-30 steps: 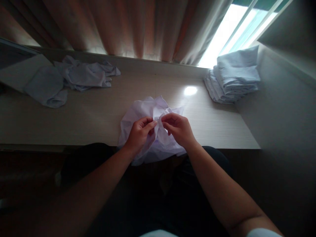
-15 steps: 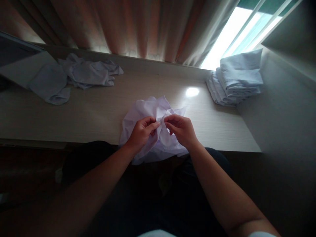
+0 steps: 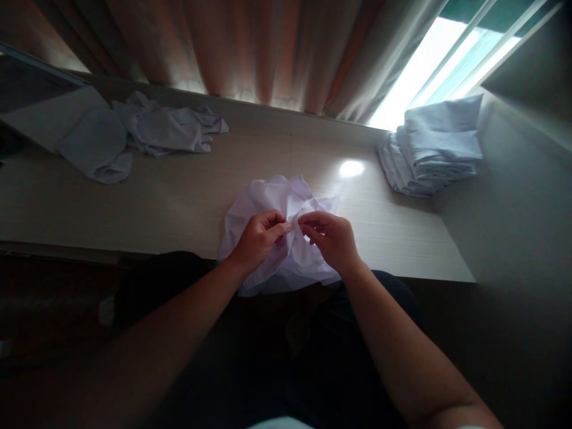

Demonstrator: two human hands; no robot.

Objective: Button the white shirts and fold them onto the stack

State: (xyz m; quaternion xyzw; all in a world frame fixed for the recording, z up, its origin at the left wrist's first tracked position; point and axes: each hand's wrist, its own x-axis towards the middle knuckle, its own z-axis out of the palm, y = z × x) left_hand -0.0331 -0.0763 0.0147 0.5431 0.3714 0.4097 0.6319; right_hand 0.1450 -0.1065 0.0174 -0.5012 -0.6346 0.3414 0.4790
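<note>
A white, crumpled cloth garment lies at the table's front edge, and part of it hangs over toward my lap. My left hand pinches a raised fold of it between thumb and fingers. Close by on the right, my right hand has thumb and fingertips closed on the same raised fabric. The two sets of fingertips are only a little apart. Whether a button or seam lies between them is too small to make out.
A folded stack of white cloth stands at the right by the wall. Loose white cloths lie at the back left, beside a pale box-like object. A curtain hangs behind the pale wooden table.
The view has shifted and tilted slightly. Both hands keep their pinch on the garment in nearly the same place, with only slight finger movement.
</note>
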